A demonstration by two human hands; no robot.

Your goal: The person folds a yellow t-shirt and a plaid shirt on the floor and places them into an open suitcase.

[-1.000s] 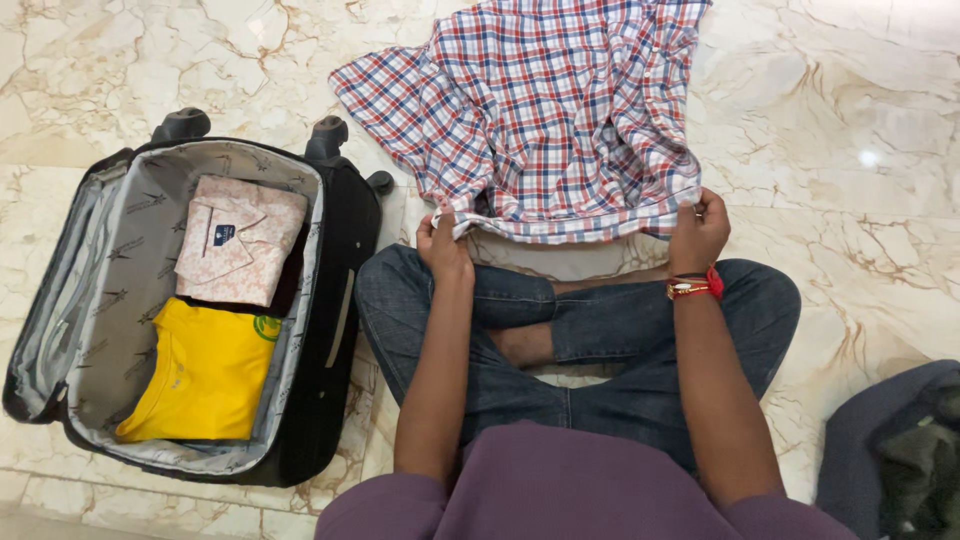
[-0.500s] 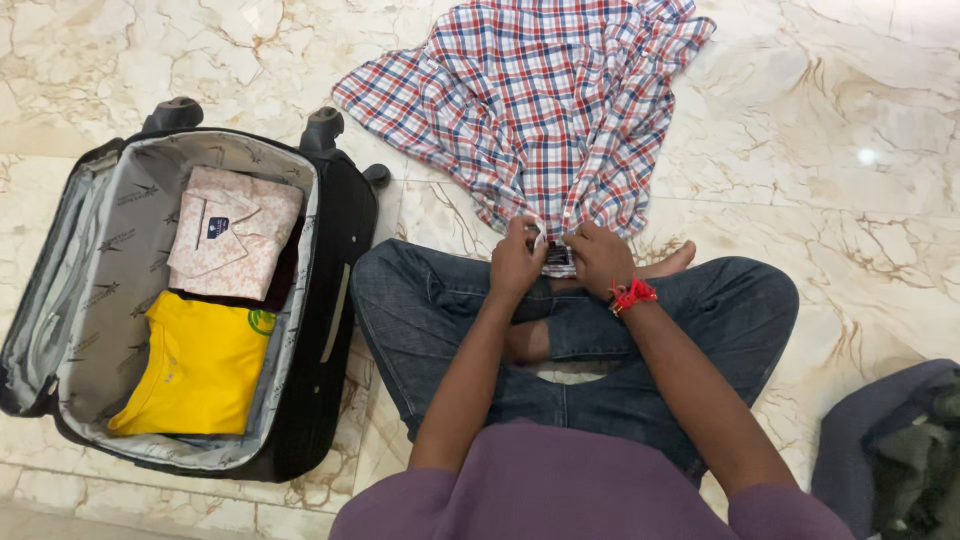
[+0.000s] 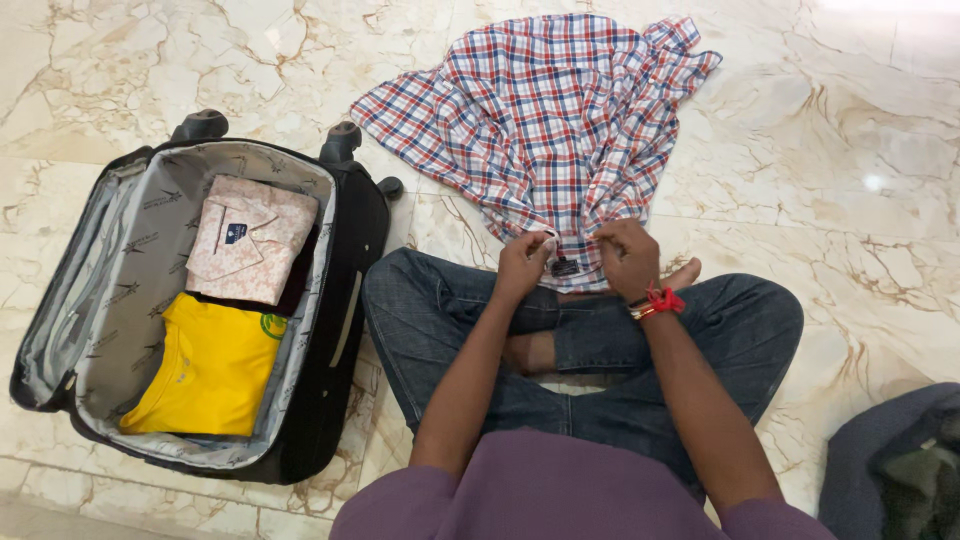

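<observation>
Seated cross-legged on marble floor (image 3: 820,190). Both grips pinched narrow on collar of plaid shirt (image 3: 545,130): left hand (image 3: 522,262), right hand (image 3: 628,255). Shirt lies spread ahead of my knees. Open suitcase (image 3: 340,300) at left.

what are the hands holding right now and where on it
Both hands grip the checked shirt at its near edge by the collar: left hand and right hand on either side of the label.
</observation>
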